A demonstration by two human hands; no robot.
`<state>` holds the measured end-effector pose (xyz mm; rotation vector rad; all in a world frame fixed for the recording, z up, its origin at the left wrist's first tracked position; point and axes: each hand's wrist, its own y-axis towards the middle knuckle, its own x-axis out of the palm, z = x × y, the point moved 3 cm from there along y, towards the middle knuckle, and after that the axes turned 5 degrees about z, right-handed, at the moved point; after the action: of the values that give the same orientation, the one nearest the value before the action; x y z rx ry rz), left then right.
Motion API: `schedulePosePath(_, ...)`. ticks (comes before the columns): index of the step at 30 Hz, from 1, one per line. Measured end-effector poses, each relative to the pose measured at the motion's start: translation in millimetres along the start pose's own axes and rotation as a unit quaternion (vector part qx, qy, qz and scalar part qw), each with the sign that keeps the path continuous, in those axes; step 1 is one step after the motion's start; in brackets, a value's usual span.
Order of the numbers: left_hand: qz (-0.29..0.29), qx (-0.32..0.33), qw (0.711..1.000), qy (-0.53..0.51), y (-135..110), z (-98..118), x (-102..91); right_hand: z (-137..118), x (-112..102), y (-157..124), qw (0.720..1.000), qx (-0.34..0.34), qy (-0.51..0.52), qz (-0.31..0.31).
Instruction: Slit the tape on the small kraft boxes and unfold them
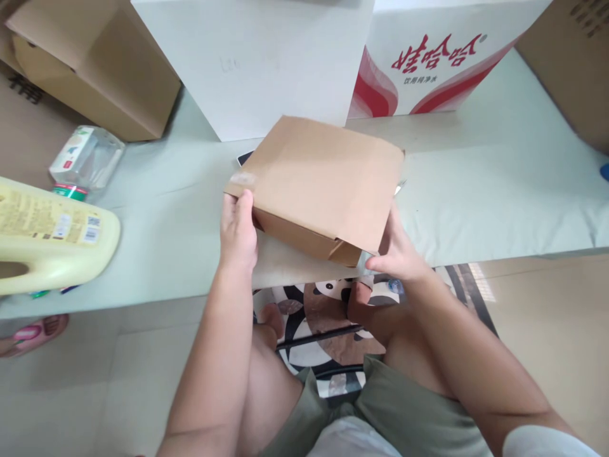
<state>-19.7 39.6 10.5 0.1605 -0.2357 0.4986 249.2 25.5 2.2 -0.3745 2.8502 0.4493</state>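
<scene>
A brown cardboard box (pixel 318 181) is tilted over the light green surface, between my two hands. My left hand (pixel 239 228) grips its left corner, the thumb on the top near a strip of clear tape (pixel 243 179). At the right end, my right hand (pixel 397 247) holds the side, with most of its fingers hidden behind the box. The lid flap stands slightly apart from the wall at the near right corner. Behind the box's left edge, part of a dark flat object (pixel 245 157) shows; I cannot make out its kind.
A large white box (pixel 276 70) and a white-and-red carton (pixel 419 70) stand at the back. On the left are a yellow jug (pixel 95 254), a clear bottle (pixel 98 155) and a cardboard carton (pixel 109 82). Another carton (pixel 571 76) is at the right. A patterned mat (pixel 328 330) lies below.
</scene>
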Motion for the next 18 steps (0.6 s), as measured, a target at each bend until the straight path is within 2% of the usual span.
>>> schedulePosePath(5, -0.040, -0.005, 0.999, 0.029, -4.8, -0.4, 2.6, 10.6, 3.8, -3.0, 0.998, 0.027, -0.039, 0.032)
schedulePosePath(12, -0.042, 0.065, 0.990, 0.117, 2.0, 3.9, -6.5, 10.8, 0.9, -0.3, 0.993, 0.039, 0.001, 0.115)
schedulePosePath(15, -0.040, 0.042, 0.979, 0.194, 6.7, 4.3, -11.6, 8.4, -3.3, 0.0, 0.985, 0.066, 0.001, 0.162)
schedulePosePath(18, -0.042, 0.017, 0.976, 0.214, 7.0, 6.9, -13.1, 8.3, -5.0, -0.6, 0.979, 0.090, 0.025, 0.179)
